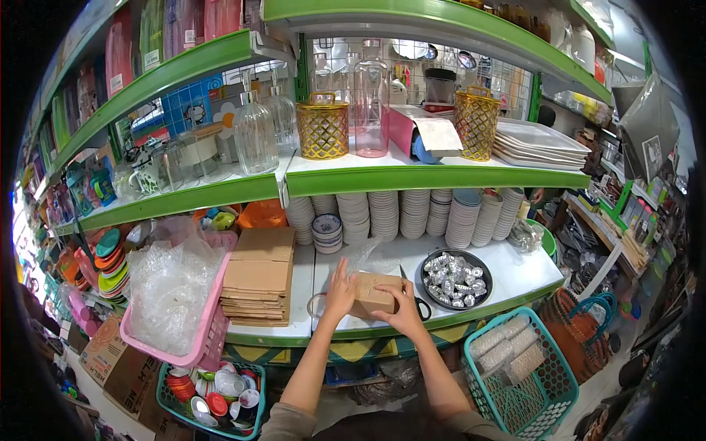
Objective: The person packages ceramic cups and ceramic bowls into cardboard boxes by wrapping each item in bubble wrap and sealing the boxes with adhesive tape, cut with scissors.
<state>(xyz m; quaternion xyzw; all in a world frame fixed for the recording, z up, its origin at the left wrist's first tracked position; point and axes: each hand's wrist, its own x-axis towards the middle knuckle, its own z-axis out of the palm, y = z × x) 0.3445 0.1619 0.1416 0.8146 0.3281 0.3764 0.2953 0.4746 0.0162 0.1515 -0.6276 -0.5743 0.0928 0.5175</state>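
Note:
A small brown cardboard box (373, 292) lies on the white shelf in front of me, with clear plastic wrap (365, 257) just behind it. My left hand (340, 292) rests along the box's left side, its fingers stretched out and pointing away from me. With fingers bent over the front right corner, my right hand (401, 309) grips the box. Scissors (423, 309) with black handles lie right beside that hand, partly hidden. By my left wrist is a roll of tape (315, 304), also partly covered.
Right of the box stands a dark round pan (425, 273) of silvery pieces. Flattened cardboard boxes (257, 275) and a pink basket (217, 323) of bubble wrap are on the left. A teal basket (562, 400) holds wrapped packs below right. Stacked bowls (384, 213) line the back.

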